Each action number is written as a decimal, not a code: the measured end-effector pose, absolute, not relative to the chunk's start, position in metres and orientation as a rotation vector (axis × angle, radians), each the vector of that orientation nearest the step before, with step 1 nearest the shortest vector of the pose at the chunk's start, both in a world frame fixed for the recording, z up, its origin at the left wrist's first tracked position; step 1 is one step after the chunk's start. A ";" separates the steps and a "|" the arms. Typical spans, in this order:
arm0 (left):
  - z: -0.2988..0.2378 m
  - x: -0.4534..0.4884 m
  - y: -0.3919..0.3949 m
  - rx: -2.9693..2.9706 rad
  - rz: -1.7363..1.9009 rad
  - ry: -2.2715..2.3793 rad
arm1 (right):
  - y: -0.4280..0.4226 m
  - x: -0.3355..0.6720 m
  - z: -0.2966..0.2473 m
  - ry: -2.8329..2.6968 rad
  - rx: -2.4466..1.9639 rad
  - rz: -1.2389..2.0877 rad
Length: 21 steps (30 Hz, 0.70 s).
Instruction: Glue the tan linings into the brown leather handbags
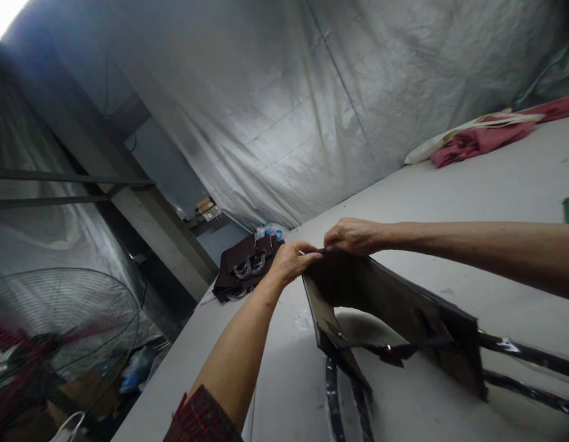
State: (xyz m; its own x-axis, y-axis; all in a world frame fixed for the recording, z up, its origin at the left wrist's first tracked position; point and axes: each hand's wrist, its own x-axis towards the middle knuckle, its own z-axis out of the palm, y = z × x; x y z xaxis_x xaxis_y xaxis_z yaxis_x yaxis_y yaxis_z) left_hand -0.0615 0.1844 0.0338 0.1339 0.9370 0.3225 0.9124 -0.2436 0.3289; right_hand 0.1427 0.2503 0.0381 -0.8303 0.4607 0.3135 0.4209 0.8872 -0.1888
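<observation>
A dark brown handbag body [404, 294], spread open and unfinished-looking, stands on the white table [284, 374]. Its black handles [528, 350], wrapped in clear plastic, stick out to the right, and another wrapped pair hangs at the front. My left hand [291, 264] pinches the far upper edge of the bag between thumb and fingers. Close beside it, my right hand [353, 236] is closed on the same edge, fingers curled over it. A small metal fitting shows on a strap across the opening.
Finished-looking dark bags [247, 264] lie at the table's far left end. Pink and white cloth [487, 138] rests along the back edge. A large caged fan [58, 344] stands left of the table. Silver sheeting [312, 110] hangs behind. A green object [568, 210] is at far right.
</observation>
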 end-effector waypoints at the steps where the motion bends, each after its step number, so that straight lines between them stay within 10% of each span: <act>1: 0.034 -0.061 0.186 2.321 0.736 1.902 | 0.251 0.142 0.038 -2.715 -0.674 0.156; 21: 0.044 -0.049 0.200 2.337 0.435 2.023 | 0.257 0.174 0.028 -2.624 -1.052 0.688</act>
State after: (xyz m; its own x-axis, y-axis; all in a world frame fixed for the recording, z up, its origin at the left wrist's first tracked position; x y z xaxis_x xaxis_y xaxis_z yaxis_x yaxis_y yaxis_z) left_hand -0.0495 0.2000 0.0444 0.1211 0.9731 0.1959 0.9676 -0.1598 0.1956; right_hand 0.1739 0.2567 0.0278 -0.7154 0.6976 0.0388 0.5890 0.6320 -0.5036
